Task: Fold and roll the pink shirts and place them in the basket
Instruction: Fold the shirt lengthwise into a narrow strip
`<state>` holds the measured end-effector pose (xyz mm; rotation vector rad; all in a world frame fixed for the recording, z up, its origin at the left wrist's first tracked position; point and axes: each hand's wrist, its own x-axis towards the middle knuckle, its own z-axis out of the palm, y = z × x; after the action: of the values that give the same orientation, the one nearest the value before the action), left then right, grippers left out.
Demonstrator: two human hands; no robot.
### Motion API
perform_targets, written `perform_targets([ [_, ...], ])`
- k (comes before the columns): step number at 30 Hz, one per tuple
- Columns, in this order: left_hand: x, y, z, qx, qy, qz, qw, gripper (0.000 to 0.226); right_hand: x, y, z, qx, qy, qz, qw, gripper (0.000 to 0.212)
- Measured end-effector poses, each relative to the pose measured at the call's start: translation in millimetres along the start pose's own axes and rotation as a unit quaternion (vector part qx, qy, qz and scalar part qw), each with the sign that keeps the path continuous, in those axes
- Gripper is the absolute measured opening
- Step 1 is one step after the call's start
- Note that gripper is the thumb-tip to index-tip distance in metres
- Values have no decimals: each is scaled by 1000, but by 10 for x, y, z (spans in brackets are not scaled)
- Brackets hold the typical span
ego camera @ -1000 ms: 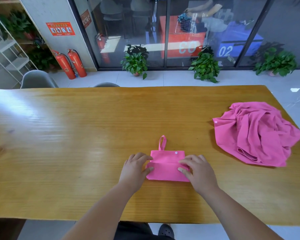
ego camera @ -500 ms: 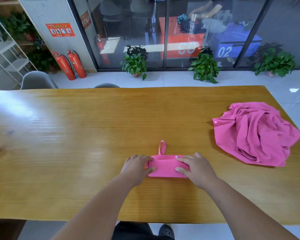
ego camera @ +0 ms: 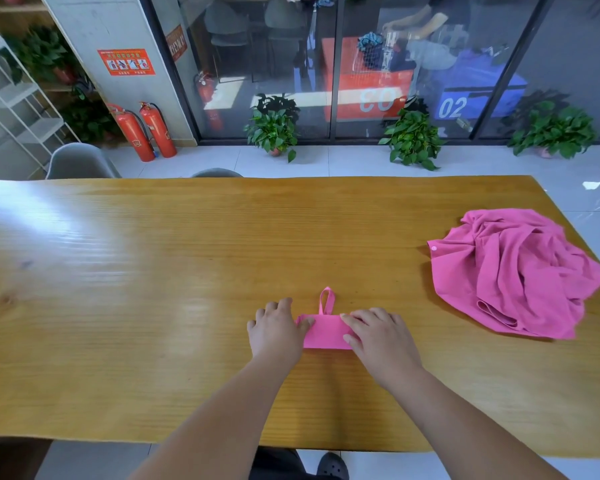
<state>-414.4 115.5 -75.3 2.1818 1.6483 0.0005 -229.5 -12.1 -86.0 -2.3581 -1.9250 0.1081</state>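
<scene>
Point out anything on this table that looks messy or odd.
The crumpled pink shirt lies heaped, unfolded, near the table's right edge. A loop sticks out of the rolled shirt under the left hand and right hand.

We observe bright daylight. Glare whitens the table (ego camera: 84,244) far left of the left hand (ego camera: 278,332). Wide-angle distortion bends the edges.
</scene>
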Motion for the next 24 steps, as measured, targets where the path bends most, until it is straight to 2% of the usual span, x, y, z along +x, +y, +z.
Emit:
perform_targets([
  [2, 16, -4, 5, -32, -9, -36, 999, 76, 94, 15, -37, 8, -28, 26, 999, 47],
  [5, 24, -51, 84, -144, -41, -92, 985, 85, 200, -69, -90, 15, -53, 74, 996, 53],
  [8, 14, -27, 121, -280, -104, -127, 946, 81, 261, -235, -119, 49, -79, 111, 989, 58],
  [10, 1, 32, 101, -321, -141, -119, 929, 71, 264, -328, -93, 101, -85, 127, 983, 62],
  [13, 11, 70, 52, -310, -169, -88, 931, 52, 192, -450, -44, 205, -101, 135, 964, 64],
  [15, 43, 19, 6, -289, -179, -83, 937, 51, 149, -510, -11, 308, -131, 135, 933, 62],
  [17, 87, -45, -71, -247, -184, -64, 949, 60, 128, -509, 11, 367, -149, 140, 908, 60],
  [21, 117, -81, -146, -171, -181, -14, 968, 81, 134, -371, -3, 268, -75, 164, 946, 34],
  [23, 85, -25, -94, -142, -172, 16, 975, 84, 115, -253, 13, 212, -48, 195, 956, 36],
  [24, 61, 7, -58, -137, -165, 24, 976, 86, 105, -188, 37, 190, -62, 203, 959, 44],
])
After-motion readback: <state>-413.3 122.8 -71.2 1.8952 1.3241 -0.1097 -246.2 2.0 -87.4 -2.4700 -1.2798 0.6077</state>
